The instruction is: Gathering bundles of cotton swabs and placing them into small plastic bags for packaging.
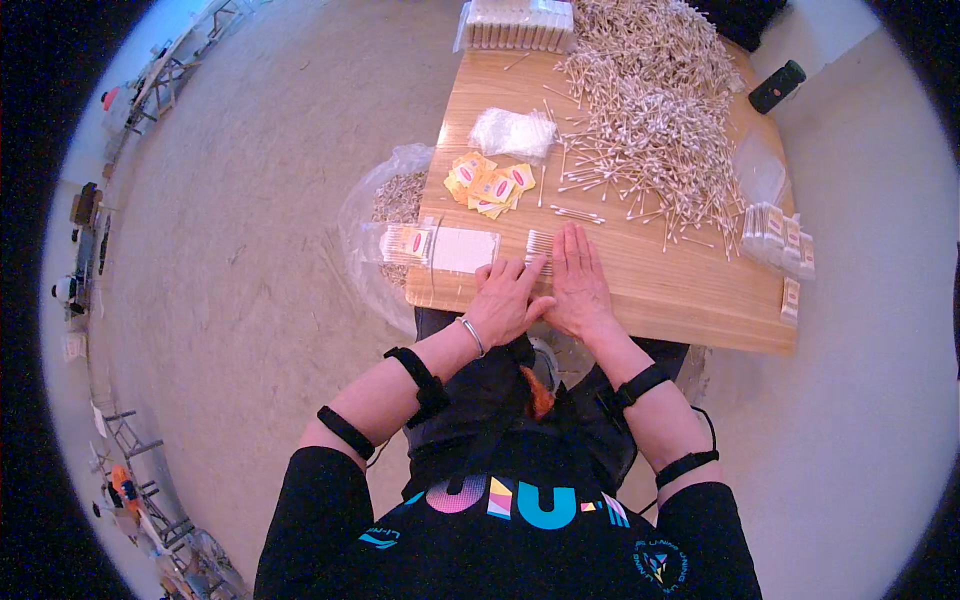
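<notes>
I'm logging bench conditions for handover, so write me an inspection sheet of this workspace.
Surface: light-brown wood-grain table, partly covered.
Job's things: short row of white-tipped cotton swabs near the front edge; flat yellow-and-white cards beyond, to its left.
Clutter: large loose swab heap at the back; black cylinder by the far right corner.
Hands: left bare hand at the row's near end; right bare hand extended along its right side.
Cables: thin black cable beside the right forearm.
Surroundings: grey-brown floor left; pale wall right.
</notes>
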Action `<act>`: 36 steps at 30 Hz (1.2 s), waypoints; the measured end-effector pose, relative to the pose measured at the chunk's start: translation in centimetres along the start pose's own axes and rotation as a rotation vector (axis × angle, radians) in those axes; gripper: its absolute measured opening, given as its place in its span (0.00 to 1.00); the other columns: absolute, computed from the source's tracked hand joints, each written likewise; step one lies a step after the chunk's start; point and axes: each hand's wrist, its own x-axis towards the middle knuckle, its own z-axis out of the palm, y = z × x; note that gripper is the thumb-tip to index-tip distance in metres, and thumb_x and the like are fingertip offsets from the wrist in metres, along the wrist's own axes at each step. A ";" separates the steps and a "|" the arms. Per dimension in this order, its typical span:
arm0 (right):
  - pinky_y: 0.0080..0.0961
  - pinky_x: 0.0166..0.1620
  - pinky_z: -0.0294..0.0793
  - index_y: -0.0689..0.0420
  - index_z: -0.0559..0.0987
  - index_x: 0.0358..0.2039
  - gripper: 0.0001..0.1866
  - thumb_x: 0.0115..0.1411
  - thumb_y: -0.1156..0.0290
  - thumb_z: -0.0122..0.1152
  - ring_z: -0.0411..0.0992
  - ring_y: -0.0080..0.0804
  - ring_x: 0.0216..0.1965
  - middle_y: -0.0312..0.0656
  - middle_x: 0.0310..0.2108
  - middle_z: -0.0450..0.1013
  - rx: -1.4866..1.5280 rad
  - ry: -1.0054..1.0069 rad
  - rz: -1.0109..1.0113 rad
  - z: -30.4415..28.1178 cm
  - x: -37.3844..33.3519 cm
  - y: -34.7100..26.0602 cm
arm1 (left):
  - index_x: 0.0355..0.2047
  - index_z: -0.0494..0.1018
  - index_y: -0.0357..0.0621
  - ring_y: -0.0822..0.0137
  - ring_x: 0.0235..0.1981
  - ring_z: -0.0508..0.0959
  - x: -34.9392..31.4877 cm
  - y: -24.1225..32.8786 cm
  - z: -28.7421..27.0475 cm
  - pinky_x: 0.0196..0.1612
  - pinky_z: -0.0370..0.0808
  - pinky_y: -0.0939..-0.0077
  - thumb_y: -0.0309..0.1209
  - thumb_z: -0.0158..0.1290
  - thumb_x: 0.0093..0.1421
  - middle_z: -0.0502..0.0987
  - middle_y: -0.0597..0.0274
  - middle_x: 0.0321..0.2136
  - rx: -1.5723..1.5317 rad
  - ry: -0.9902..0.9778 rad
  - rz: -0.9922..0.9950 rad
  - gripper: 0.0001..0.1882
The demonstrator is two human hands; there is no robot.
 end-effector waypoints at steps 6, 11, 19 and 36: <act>0.39 0.66 0.34 0.69 0.45 0.61 0.51 0.45 0.52 0.57 0.35 0.47 0.66 0.56 0.64 0.38 -0.044 -0.009 -0.003 0.0 0.1 0.0 | 0.58 0.55 0.45 0.54 0.44 0.66 0.3 0.2 -0.4 0.47 0.59 0.59 0.49 0.47 0.56 0.67 0.52 0.40 -0.030 -0.009 -0.019 0.34; 0.40 0.66 0.33 0.69 0.46 0.61 0.49 0.47 0.53 0.55 0.34 0.47 0.66 0.56 0.64 0.38 -0.041 -0.023 0.006 0.0 0.1 -0.2 | 0.58 0.56 0.45 0.54 0.44 0.67 0.7 0.3 -0.3 0.47 0.59 0.58 0.48 0.48 0.56 0.68 0.50 0.41 -0.012 -0.007 -0.065 0.33; 0.40 0.66 0.34 0.69 0.47 0.61 0.46 0.49 0.53 0.51 0.34 0.48 0.66 0.56 0.64 0.38 -0.022 0.010 0.002 0.2 0.0 0.0 | 0.58 0.56 0.45 0.54 0.46 0.67 0.9 0.4 -0.7 0.47 0.59 0.57 0.48 0.47 0.56 0.69 0.51 0.41 -0.043 -0.039 -0.066 0.33; 0.41 0.66 0.35 0.69 0.48 0.60 0.45 0.49 0.53 0.49 0.35 0.47 0.66 0.56 0.64 0.40 -0.021 0.042 0.013 0.7 0.1 0.0 | 0.58 0.55 0.44 0.53 0.45 0.70 1.7 0.7 -1.2 0.46 0.61 0.57 0.50 0.45 0.57 0.71 0.49 0.43 -0.026 -0.081 -0.116 0.34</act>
